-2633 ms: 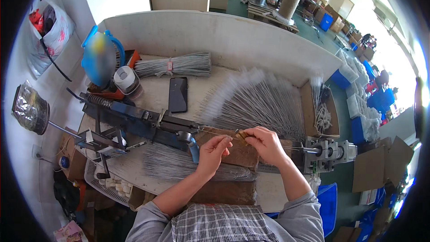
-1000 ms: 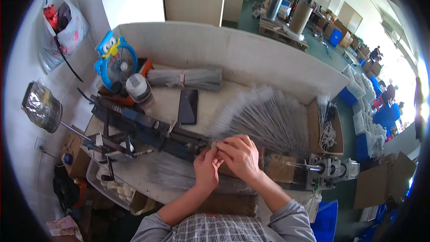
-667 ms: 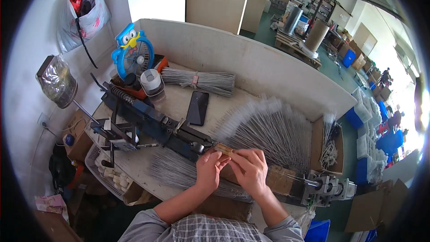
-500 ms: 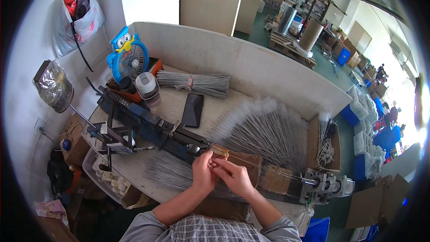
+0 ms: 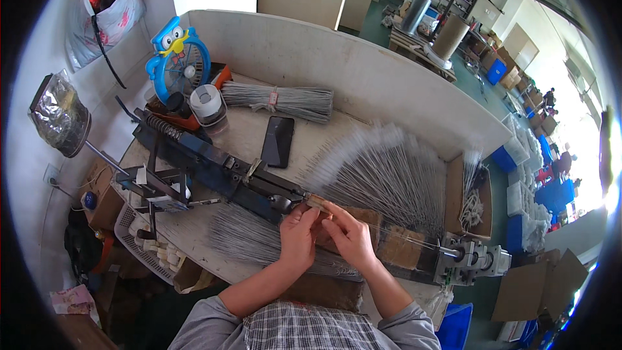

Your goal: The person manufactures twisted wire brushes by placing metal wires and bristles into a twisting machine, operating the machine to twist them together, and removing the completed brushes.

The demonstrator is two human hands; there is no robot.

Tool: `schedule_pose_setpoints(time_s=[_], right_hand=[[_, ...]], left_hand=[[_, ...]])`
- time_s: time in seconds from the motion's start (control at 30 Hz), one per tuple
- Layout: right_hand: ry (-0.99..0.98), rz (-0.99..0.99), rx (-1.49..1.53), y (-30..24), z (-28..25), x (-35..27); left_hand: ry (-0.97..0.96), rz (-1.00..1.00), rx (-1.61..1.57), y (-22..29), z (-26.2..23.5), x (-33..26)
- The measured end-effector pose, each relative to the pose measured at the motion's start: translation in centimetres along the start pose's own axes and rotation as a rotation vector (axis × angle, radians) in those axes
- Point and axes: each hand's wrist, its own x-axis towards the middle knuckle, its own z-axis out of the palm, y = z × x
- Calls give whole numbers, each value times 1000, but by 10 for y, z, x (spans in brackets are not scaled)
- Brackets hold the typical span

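Both hands meet near the middle of the bench, at the end of a long black metal bench machine (image 5: 217, 172). My left hand (image 5: 298, 237) is closed, thumb and fingertips pinched at a small yellowish block (image 5: 315, 201) on the machine's end. My right hand (image 5: 350, 237) is closed beside it, index finger stretched along the block and the other fingers curled. What either hand pinches is hidden by the fingers. Thin wires (image 5: 418, 241) run from the hands rightward to a metal clamp-like fixture (image 5: 470, 259). A brown pad (image 5: 398, 251) lies beneath the wires.
Fanned thin wire brushes (image 5: 389, 181) lie beyond my right hand; more grey wires (image 5: 243, 240) lie left of my hands. A tied wire bundle (image 5: 285, 102), a black phone (image 5: 277, 143) and a blue fan (image 5: 178, 65) stand farther back. A cardboard box (image 5: 476, 211) sits at right.
My right hand has shifted up, its index finger now along the yellowish block. My left hand has stayed close to the machine's end. The whole view has shifted slightly.
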Motion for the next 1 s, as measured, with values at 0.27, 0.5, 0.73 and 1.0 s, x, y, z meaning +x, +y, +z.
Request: schedule_pose_setpoints(time_s=[0.27, 0.5, 0.73, 1.0], right_hand=[[115, -207, -306, 4, 0, -2], [37, -211, -138, 12, -4, -15], [-160, 153, 292, 9, 6, -10], [11, -24, 4, 13, 5, -9]], left_hand=[[76, -26, 39, -4, -1, -1], [87, -38, -108, -1, 7, -4], [45, -88, -3, -3, -10, -2], [0, 5, -6, -1, 3, -3]])
